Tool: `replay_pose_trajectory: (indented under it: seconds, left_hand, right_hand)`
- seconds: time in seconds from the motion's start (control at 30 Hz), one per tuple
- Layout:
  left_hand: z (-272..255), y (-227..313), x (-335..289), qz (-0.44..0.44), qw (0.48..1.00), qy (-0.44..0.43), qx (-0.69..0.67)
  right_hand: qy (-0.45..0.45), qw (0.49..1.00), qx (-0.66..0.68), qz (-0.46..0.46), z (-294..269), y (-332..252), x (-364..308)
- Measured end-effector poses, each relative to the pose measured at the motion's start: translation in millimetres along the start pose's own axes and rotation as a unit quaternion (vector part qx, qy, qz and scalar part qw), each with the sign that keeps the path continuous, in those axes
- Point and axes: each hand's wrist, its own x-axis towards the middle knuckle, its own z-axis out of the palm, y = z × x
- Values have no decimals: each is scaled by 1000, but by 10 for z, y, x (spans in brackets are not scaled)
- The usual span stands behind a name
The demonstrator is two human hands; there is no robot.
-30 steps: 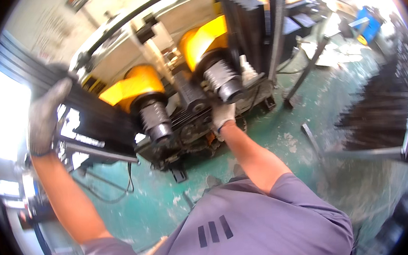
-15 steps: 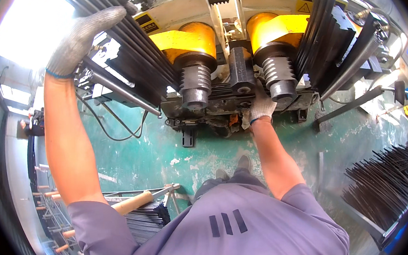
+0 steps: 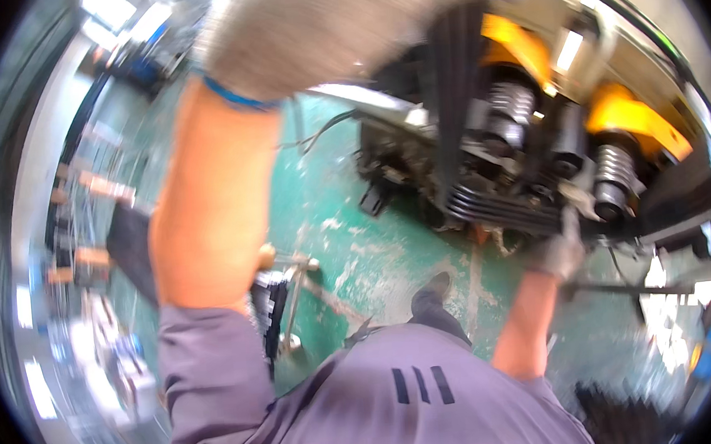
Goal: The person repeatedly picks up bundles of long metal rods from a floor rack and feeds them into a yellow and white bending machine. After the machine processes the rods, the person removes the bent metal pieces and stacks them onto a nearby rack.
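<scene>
My left hand [image 3: 340,23], in a grey knit glove with a blue cuff, is raised close to the camera and blurred. It is closed on the top of a bundle of long black strips [image 3: 457,105] that hangs down in front of the machine [image 3: 417,159]. The machine has two yellow guards [image 3: 525,42] over ribbed steel rollers [image 3: 615,172]. My right hand [image 3: 558,252], also gloved, is stretched out to the machine's lower front edge and touches it. Its fingers are too blurred to read.
The floor [image 3: 328,191] is worn green paint. My shoe [image 3: 437,286] stands in front of the machine. A small metal stand with a wooden handle [image 3: 288,269] is by my left side. More black strips [image 3: 629,413] lie at lower right, and a thin steel bar [image 3: 628,288] runs right.
My head has swung left, so the machine has slid to the upper right. My left arm with the black bundle has risen close to the camera. My right hand stays at the machine's front.
</scene>
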Motion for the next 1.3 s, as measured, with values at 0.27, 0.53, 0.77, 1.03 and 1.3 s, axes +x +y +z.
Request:
replay_pose_trajectory:
  seconds: [0.27,0.53,0.77,1.03,1.3]
  left_hand:
    - [-1289,1118,-2384,-422,824,220,-306]
    - [-2187,2759,-5109,-566,566,561,-213]
    - [-2815,4856,-6583,-663,361,646,108]
    - [-3211,7341,-7701,-548,82,779,292]
    - [-3629,9555,-9485,-531,-58,746,397]
  right_hand:
    - [-114,978,-170,-49,-632,517,-927]
    - [-411,866,-283,33,-811,1216,-2881]
    - [-653,639,-356,197,-1409,2388,-4473]
    - [-809,391,-403,175,-2947,2455,-6941]
    - [-870,185,-456,30,-4913,2519,-9040]
